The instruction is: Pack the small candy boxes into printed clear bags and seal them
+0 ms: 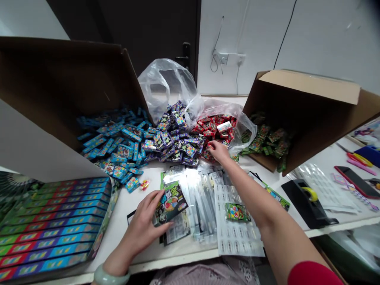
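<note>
My left hand [144,217] is closed around the edge of a dark printed packet [171,201] with colourful round pictures, above the near side of the table. My right hand [218,151] reaches to the pile of small red packets [209,126]; its fingertips pinch a small red packet at the pile's front edge. Left of it lie purple packets [169,144], and farther left blue packets [121,142]. Between my hands are clear plastic sleeves [203,206]. A sticker sheet [231,241] lies under my right forearm, with a green packet [237,212] on it.
Cardboard boxes stand at left [65,79] and right [314,89]; the right one holds green packets [264,138]. A filled display box [53,221] is at front left. A tape dispenser [308,202] and a phone [356,182] lie at right. Plastic bags [175,75] stand behind the piles.
</note>
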### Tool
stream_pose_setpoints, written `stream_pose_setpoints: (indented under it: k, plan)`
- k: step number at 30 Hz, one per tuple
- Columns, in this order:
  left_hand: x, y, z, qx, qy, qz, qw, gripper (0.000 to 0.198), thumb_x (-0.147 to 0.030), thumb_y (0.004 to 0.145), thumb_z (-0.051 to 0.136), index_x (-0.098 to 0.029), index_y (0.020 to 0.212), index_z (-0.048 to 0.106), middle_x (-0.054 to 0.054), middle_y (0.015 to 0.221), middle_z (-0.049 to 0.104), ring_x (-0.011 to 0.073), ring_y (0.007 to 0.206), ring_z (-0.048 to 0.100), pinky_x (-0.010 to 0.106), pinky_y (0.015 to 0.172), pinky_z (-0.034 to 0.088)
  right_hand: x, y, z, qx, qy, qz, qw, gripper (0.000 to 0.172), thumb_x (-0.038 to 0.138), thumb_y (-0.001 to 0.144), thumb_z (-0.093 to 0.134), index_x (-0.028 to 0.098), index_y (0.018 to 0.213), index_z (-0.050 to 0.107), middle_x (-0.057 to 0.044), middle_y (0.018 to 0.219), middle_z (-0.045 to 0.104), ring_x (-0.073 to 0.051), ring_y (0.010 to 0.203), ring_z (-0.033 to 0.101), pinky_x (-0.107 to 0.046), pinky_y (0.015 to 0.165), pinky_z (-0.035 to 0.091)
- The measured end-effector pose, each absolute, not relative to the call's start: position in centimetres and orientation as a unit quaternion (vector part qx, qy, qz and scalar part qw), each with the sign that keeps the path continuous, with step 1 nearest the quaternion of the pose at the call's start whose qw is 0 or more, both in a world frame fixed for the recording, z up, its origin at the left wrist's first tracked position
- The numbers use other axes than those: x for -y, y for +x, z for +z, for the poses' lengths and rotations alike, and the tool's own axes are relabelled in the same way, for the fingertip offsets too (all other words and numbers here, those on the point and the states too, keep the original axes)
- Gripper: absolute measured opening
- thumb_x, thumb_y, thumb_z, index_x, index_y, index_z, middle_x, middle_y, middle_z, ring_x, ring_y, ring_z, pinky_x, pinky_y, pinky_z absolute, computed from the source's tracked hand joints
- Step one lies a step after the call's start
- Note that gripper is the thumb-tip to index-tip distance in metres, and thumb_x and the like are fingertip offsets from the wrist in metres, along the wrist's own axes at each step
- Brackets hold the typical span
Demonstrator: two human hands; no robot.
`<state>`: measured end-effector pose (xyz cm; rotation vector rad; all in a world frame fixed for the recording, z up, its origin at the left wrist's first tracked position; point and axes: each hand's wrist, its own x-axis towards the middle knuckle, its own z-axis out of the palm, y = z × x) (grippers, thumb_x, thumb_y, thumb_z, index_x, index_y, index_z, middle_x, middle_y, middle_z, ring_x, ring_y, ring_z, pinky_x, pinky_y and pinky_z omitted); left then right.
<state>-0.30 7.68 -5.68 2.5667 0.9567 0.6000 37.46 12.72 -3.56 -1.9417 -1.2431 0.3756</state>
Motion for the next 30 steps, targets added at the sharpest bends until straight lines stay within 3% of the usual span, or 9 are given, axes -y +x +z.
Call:
stream_pose_setpoints:
  k: [6,11,17,20,23,25,27,29,30]
  plan:
    - [-7.9,-0.7,-5.4,-0.338,0.895,0.223,0.187,0.08,-0.037,0.077,0.069,-0.029,0.145,0.028,0.011,0.134,0.043,0.0322,0.125,0.046,0.049,0.105,0.043,-7.8,36.6,-3.0,0.447,-0.689,0.307,0.481,0.035,0.044,0.079,0.057,0.019,0.102,0.064,-0.005,0.088,0.068,-0.018,0.075,0.065,-0.034,0.066,0.055]
    - [-7.8,-0.2,-4.9,-0.333,0.894,0.228,0.197,0.081,-0.039,0.076,0.071,-0.028,0.144,0.03,0.01,0.133,0.043,0.0319,0.126,0.045,0.048,0.107,0.041,-3.6,34.2,-3.0,0.409,-0.627,0.423,0.51,0.043,0.039,0.072,0.062,0.024,0.112,0.06,-0.002,0.092,0.065,-0.016,0.078,0.064,-0.033,0.069,0.057]
    - [-7.0,-0.6,-5.0,-0.344,0.89,0.219,0.203,0.083,-0.04,0.075,0.072,-0.029,0.145,0.03,0.011,0.133,0.044,0.0327,0.125,0.046,0.051,0.106,0.041,-2.1,30.6,-6.6,0.376,-0.682,0.398,0.485,0.029,0.044,0.067,0.066,0.021,0.082,0.055,0.0,0.074,0.059,-0.016,0.062,0.059,-0.032,0.057,0.052]
    - [-6.8,-1.3,-5.4,-0.35,0.888,0.217,0.204,0.084,-0.041,0.074,0.073,-0.029,0.145,0.03,0.011,0.132,0.044,0.0326,0.124,0.046,0.051,0.105,0.041,-0.7,29.2,-7.3,0.403,-0.703,0.364,0.458,0.026,0.043,0.07,0.065,0.021,0.075,0.052,-0.002,0.072,0.058,-0.02,0.067,0.059,-0.039,0.067,0.051]
    - [-6.9,-1.8,-5.7,-0.354,0.885,0.218,0.208,0.084,-0.042,0.074,0.073,-0.029,0.145,0.03,0.011,0.131,0.044,0.0322,0.124,0.046,0.051,0.105,0.041,0.4,29.1,-5.8,0.506,-0.7,0.309,0.398,0.023,0.036,0.068,0.071,0.02,0.079,0.059,-0.007,0.089,0.061,-0.027,0.092,0.058,-0.046,0.088,0.045]
    - [-7.0,-1.8,-5.7,-0.35,0.887,0.216,0.211,0.085,-0.041,0.073,0.074,-0.029,0.145,0.029,0.011,0.132,0.043,0.0319,0.124,0.045,0.051,0.106,0.041,0.2,29.4,-4.5,0.624,-0.675,0.246,0.307,0.038,0.033,0.069,0.073,0.019,0.103,0.062,-0.012,0.116,0.058,-0.03,0.115,0.05,-0.047,0.1,0.037]
    - [-7.0,-1.4,-5.5,-0.337,0.893,0.208,0.215,0.086,-0.039,0.072,0.075,-0.03,0.145,0.029,0.011,0.133,0.042,0.0317,0.125,0.044,0.051,0.106,0.04,-0.8,29.7,-3.8,0.72,-0.634,0.205,0.195,0.07,0.033,0.068,0.076,0.021,0.131,0.05,-0.015,0.142,0.042,-0.033,0.133,0.034,-0.05,0.108,0.028]
    - [-6.8,-1.0,-5.1,-0.323,0.899,0.199,0.217,0.087,-0.036,0.072,0.076,-0.029,0.144,0.028,0.011,0.135,0.041,0.0316,0.126,0.043,0.051,0.107,0.039,-2.3,29.7,-3.8,0.763,-0.6,0.211,0.112,0.092,0.035,0.062,0.081,0.02,0.142,0.038,-0.016,0.15,0.032,-0.035,0.139,0.025,-0.053,0.11,0.023]
    - [-6.7,-0.9,-4.9,-0.32,0.901,0.197,0.216,0.087,-0.035,0.072,0.076,-0.029,0.144,0.028,0.012,0.136,0.041,0.0317,0.127,0.043,0.051,0.107,0.038,-2.9,29.6,-4.0,0.774,-0.589,0.214,0.09,0.095,0.035,0.061,0.081,0.019,0.143,0.037,-0.017,0.149,0.034,-0.037,0.138,0.027,-0.054,0.109,0.024]
